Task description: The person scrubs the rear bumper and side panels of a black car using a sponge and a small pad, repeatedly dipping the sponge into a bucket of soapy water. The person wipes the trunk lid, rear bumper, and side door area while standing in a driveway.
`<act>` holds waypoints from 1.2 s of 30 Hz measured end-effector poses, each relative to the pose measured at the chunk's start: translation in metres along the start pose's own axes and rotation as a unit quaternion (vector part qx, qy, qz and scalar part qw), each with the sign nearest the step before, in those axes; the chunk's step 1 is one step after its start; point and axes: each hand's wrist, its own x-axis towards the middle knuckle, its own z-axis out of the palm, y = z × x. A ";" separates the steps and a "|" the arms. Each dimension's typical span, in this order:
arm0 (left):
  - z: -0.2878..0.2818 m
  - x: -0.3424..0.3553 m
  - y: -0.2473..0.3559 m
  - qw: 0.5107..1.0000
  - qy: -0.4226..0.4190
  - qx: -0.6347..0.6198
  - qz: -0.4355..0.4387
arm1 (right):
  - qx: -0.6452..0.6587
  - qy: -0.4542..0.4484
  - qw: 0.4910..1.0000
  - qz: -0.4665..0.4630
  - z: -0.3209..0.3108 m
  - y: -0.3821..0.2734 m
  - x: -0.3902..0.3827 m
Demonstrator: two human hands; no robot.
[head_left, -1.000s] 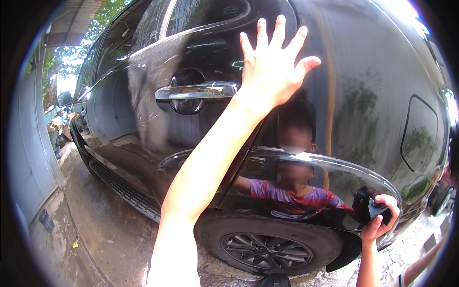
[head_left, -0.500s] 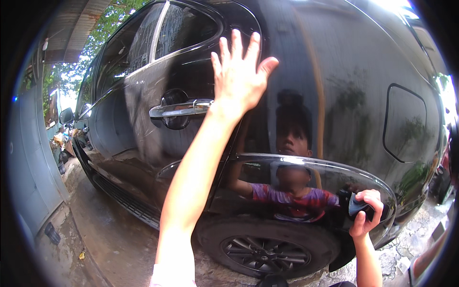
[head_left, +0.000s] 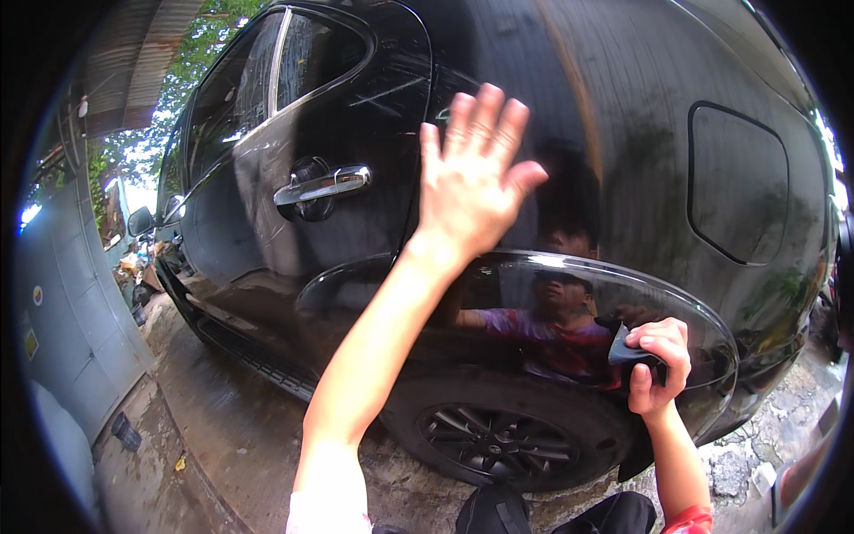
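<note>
A black car's rear side panel (head_left: pixel 640 178) fills the middle, dark and glossy. My left hand (head_left: pixel 471 173) lies on it with fingers spread, just behind the door seam and above the wheel arch trim (head_left: pixel 534 259). At the right part of the flared arch, my right hand (head_left: pixel 660 360) pinches a small, bent dark grey sheet (head_left: pixel 630 351) against the surface. What the sheet is made of cannot be told for sure. The chrome door handle (head_left: pixel 325 185) is left of my left hand, and the rear wheel (head_left: pixel 498 443) sits below the arch.
A square fuel flap (head_left: pixel 738 182) is at the right of the panel. Grey metal doors (head_left: pixel 76 294) stand along the left side, with a small dark cup (head_left: pixel 126 432) near them. My knees (head_left: pixel 495 512) show at the bottom, above rough concrete ground (head_left: pixel 267 463).
My left hand has slid down and to the right over the panel, away from the window. My right hand has shifted a little left and up along the arch with the sheet. The view has tilted slightly.
</note>
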 end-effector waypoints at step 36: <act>0.011 0.025 0.007 0.993 0.046 -0.089 -0.056 | -0.019 -0.056 0.998 -0.011 -0.003 0.000 -0.006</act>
